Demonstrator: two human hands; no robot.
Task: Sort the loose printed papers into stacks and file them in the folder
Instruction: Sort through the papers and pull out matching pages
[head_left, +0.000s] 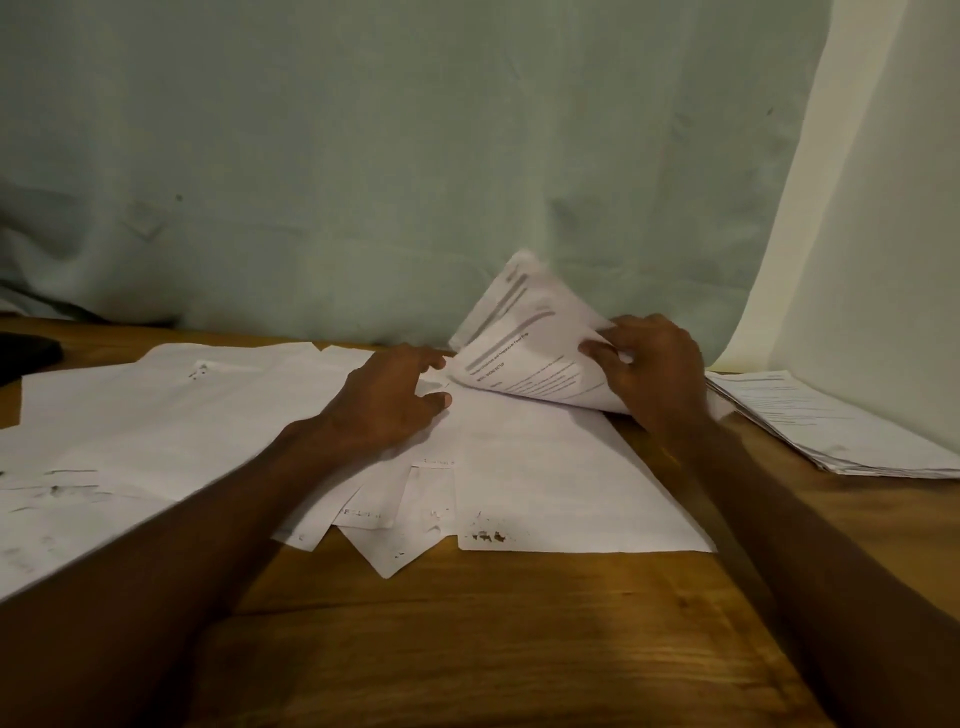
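Right hand (652, 366): pinching a curled printed sheet (530, 343) lifted off the loose papers (545, 467). Left hand (387, 402): released, flat, pinning those papers to the bench (467, 623). Advice: peel one sheet only, then lay it square on the stack (831, 421).

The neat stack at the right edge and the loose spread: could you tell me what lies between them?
In the head view, the right hand and forearm, over bare wooden table.

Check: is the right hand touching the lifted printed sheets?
Touching. The head view shows the right hand gripping the curled edge of the lifted printed sheets.
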